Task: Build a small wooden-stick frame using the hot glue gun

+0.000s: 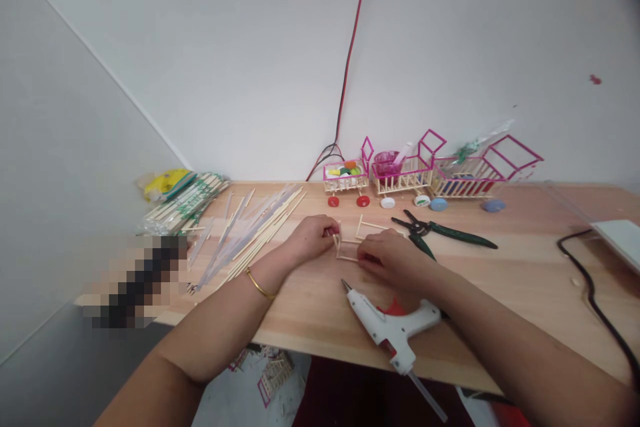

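Observation:
A small frame of thin wooden sticks lies on the wooden table between both my hands. My left hand, with a gold bangle on its wrist, pinches the frame's left end with closed fingers. My right hand rests curled over the frame's lower right part, fingers pressed on the sticks. A white hot glue gun lies on the table just in front of my right wrist, nozzle pointing left and away from me.
Green-handled pliers lie behind my right hand. Loose sticks and bundled sticks fill the left side. Three stick carts with pink frames stand by the wall. A black cable runs at right.

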